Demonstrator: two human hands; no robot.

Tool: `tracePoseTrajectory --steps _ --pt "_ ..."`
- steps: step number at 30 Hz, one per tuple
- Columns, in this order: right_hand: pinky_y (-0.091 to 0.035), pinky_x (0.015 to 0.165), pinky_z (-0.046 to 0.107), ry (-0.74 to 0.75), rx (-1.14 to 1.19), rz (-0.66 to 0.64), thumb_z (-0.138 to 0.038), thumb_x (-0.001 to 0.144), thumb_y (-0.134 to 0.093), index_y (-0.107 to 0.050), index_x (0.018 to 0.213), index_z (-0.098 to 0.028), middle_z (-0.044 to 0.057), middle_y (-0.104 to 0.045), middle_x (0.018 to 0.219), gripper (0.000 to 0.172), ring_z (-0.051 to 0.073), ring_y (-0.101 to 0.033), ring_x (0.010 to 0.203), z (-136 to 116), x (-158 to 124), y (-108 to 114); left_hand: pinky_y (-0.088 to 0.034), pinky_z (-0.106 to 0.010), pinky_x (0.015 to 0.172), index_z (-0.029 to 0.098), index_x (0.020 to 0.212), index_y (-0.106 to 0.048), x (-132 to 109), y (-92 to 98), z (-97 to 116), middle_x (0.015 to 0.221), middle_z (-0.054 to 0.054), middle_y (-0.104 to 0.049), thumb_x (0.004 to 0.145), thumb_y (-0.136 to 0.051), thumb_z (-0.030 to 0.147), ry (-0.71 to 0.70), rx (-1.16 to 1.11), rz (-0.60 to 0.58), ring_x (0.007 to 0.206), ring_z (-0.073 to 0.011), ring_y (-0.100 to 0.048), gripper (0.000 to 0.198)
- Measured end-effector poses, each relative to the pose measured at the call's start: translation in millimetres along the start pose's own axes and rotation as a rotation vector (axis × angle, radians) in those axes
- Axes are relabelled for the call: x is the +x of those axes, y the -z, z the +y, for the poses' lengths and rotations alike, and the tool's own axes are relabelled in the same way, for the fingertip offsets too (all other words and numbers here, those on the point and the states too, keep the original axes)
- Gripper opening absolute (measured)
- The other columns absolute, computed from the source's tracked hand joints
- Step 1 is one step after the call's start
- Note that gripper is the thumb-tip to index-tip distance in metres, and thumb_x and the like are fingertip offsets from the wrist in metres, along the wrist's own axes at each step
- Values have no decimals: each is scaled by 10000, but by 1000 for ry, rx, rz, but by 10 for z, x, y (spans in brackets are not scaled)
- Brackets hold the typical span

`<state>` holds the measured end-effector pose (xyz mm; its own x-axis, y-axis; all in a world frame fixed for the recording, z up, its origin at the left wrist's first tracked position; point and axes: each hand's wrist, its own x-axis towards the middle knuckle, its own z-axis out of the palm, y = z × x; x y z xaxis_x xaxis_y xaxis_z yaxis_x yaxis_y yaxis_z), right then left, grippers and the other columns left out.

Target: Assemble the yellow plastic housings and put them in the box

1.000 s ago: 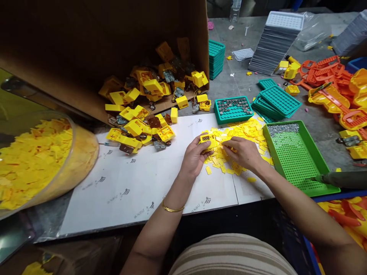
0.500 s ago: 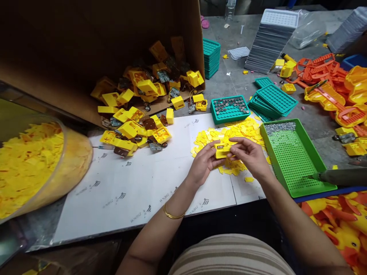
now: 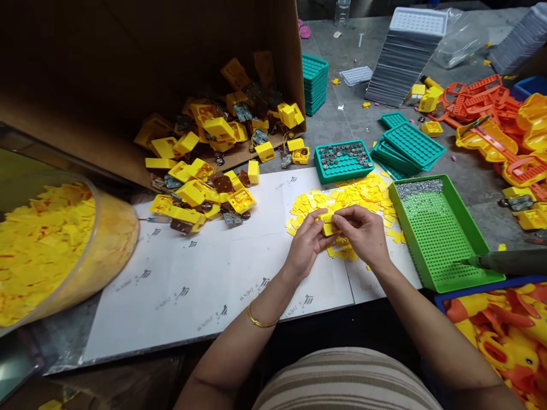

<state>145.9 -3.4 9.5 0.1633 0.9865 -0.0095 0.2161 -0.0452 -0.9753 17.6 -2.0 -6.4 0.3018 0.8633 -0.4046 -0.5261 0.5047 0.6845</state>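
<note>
My left hand is closed around a small yellow plastic battery box with rows of tiny holes in its side. The fingers of my right hand are pinched at the top of the box, on a flat yellow battery cover. Those fingers partly hide the cover, and I cannot tell whether it is fully seated. Both hands are above a spread pile of flat yellow plastic covers. Just behind the pile is a teal tray holding many silver button cells.
A green perforated basket with small metal screws stands right, a dark screwdriver-like tool reaching over it. Yellow housings with wires spill from a cardboard box. A tub of yellow pieces is left. Orange parts lie right.
My right hand has shifted left and its fingers now sit over the top of the box. The silver cells that showed in the box are now out of sight.
</note>
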Motion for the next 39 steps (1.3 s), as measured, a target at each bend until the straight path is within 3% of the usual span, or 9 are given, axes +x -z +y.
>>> tracePoseTrajectory --steps 5,11,18,22,30,34,36,39 --pt "-495 590 252 78 -84 -6 -249 772 -643 -669 734 -177 11 -684 717 86 122 -606 609 -18 0 -32 -545 -331 835 201 1005 -570 9 8 -31 997 -19 -619 773 -675 388 -32 49 61 851 -123 -623 316" --pt "-437 597 264 303 -302 -10 -222 810 -620 -707 778 -201 6 -617 682 95 121 -545 607 46 -12 -17 -567 -312 768 181 1035 -574 24 31 -29 1069 -53 -617 763 -681 424 -62 99 96 848 -147 -645 380" --pt "-450 578 253 175 -164 -62 -235 768 -684 -722 836 -196 -1 -597 700 87 120 -557 633 94 -56 93 -572 -340 782 181 1075 -590 21 32 -54 1036 -58 -650 786 -661 390 -11 129 47 875 -177 -661 364" --pt "-451 590 256 240 -220 -20 -227 816 -626 -732 844 -218 6 -564 709 110 129 -548 675 77 -96 108 -583 -348 746 176 1076 -613 4 14 -83 1101 -75 -634 827 -599 447 -23 207 41 913 -206 -650 368" --pt "-495 595 261 158 -102 96 -267 800 -658 -686 760 -214 18 -618 758 72 151 -576 734 66 -112 33 -566 -366 797 202 1050 -601 -6 -10 -40 1033 -43 -653 792 -646 425 -49 167 35 926 -202 -646 344" --pt "-530 591 263 116 -14 140 -277 802 -660 -709 850 -215 34 -590 836 93 154 -589 784 103 -167 -32 -550 -355 831 212 1083 -574 -15 -14 -53 990 -32 -657 789 -650 428 -114 208 66 927 -188 -643 373" --pt "-550 626 278 132 0 163 -276 811 -651 -715 899 -225 40 -567 890 120 158 -594 822 137 -190 -84 -546 -339 837 209 1078 -577 -17 -6 -61 1038 -37 -645 791 -645 430 -132 204 62 950 -181 -634 368" --pt "-547 718 325 279 -110 220 -248 840 -619 -718 934 -233 46 -561 902 137 163 -589 840 170 -221 -180 -552 -310 807 197 1044 -584 -15 6 -59 1032 -32 -640 777 -664 424 -109 173 64 910 -160 -638 359"
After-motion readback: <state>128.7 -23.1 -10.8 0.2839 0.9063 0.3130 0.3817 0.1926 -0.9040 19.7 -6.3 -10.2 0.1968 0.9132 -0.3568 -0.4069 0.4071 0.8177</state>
